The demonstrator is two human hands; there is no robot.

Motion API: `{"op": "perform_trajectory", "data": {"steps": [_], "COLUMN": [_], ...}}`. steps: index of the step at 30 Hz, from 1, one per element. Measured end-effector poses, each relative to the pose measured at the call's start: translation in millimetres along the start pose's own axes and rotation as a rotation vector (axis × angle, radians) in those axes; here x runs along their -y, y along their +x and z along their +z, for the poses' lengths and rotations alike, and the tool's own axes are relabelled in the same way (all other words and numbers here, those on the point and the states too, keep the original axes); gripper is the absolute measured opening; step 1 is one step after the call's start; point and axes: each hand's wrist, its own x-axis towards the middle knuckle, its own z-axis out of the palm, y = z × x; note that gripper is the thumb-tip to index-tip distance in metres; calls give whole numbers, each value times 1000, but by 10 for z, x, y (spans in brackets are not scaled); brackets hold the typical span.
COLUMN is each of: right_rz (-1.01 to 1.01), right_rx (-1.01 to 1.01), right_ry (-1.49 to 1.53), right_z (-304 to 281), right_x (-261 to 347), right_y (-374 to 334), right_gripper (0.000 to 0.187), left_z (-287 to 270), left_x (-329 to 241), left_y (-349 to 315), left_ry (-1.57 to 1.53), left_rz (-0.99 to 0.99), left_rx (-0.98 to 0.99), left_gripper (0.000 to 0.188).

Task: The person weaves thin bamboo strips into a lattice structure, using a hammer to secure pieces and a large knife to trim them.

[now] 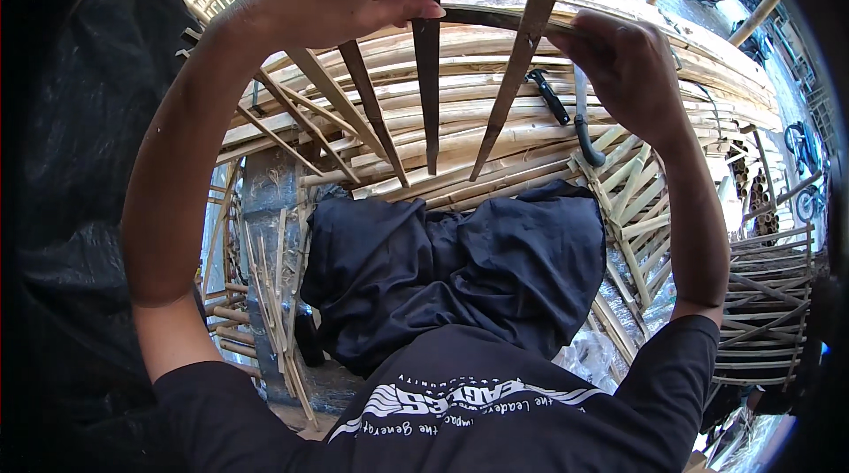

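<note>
A dark slat [427, 75] is being pinched by the left hand [371, 0], thumb against fingers. A thin strip [482, 17] is being clasped by the right hand [623, 53], fingers bent. Both are being held over a bamboo pile [467, 110], a second slat [511, 84] being borne between the hands.

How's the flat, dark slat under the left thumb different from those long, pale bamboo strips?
The dark slat is brown; the pale bamboo strips are yellowish. The slat looks shorter than the strips. The slat points toward the lap; the strips run crosswise. Both look narrow.
</note>
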Motion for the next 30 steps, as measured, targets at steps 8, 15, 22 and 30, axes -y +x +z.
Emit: {"op": "perform_trajectory", "data": {"steps": [8,15,22,30], "right_rz": [-50,-53,31,162], "right_rx": [-49,-93,-68,95], "right_ry": [129,147,158,53], "right_z": [32,42,22,-127], "right_x": [-42,-141,-111,21], "right_y": [-18,-113,-174,-139], "right_gripper": [18,19,20,20], "left_z": [-105,-271,-105,-68], "left_x": [29,773,598,437], "left_y": [-40,-643,-524,-435], "left_ry": [-52,-76,0,-383], "left_rz": [-37,0,129,-180], "left_rx": [11,-140,47,126], "left_gripper": [21,38,36,30]}}
